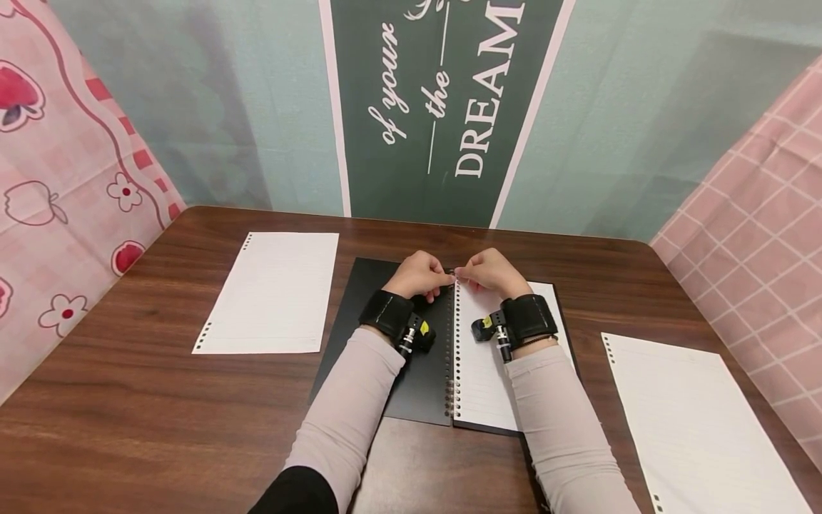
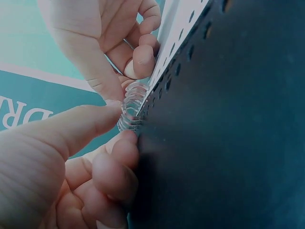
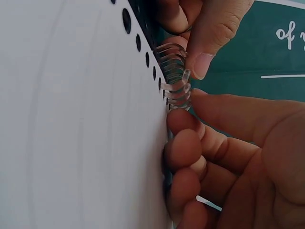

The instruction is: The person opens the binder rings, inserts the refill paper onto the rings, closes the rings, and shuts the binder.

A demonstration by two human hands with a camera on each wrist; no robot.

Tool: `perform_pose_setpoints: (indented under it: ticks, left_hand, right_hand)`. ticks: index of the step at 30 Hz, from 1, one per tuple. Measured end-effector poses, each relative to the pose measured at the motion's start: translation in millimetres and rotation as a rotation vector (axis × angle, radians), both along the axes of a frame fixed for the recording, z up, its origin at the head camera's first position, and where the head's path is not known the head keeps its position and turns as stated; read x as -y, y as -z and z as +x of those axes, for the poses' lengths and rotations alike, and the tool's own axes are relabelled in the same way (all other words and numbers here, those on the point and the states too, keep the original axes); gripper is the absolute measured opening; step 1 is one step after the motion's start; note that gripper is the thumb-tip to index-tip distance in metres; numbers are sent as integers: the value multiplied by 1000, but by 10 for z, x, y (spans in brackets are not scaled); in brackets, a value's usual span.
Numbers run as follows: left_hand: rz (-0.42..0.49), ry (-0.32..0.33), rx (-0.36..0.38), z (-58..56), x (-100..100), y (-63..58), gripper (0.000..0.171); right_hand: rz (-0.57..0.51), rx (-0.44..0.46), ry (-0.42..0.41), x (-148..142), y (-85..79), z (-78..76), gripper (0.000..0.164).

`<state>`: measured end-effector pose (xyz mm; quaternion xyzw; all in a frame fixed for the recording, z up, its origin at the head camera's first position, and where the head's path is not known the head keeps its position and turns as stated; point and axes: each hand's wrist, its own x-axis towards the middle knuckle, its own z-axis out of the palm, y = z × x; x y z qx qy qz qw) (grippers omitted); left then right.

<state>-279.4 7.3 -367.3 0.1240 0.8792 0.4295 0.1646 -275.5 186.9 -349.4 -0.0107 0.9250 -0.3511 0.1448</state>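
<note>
A loose-leaf binder lies open, its black cover (image 1: 417, 385) on the left and a stack of punched lined paper (image 1: 483, 385) on the right. Clear plastic binder rings (image 3: 174, 62) run along the spine between them. At the far end of the spine, my left hand (image 1: 420, 276) pinches the rings between thumb and fingers. Right beside it, my right hand (image 1: 493, 273) pinches the same rings from the paper side. In the right wrist view, one ring tip (image 3: 186, 75) stands up between the two thumbs. The thumbs nearly meet over the rings in the left wrist view.
A loose punched sheet (image 1: 270, 293) lies on the wooden table (image 1: 160, 407) to the left, its holes on its left side. Another punched sheet (image 1: 693, 414) lies at the right. Behind the table hangs a green cloth (image 1: 411, 193) with lettering; pink patterned cloths (image 1: 758, 200) flank it.
</note>
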Motion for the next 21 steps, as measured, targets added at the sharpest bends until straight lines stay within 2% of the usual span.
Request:
perform_pose_setpoints:
  ticks: [21]
  left_hand:
    - [35, -8, 15, 14, 16, -4, 21]
  right_hand:
    - [-14, 14, 13, -21, -6, 10, 34]
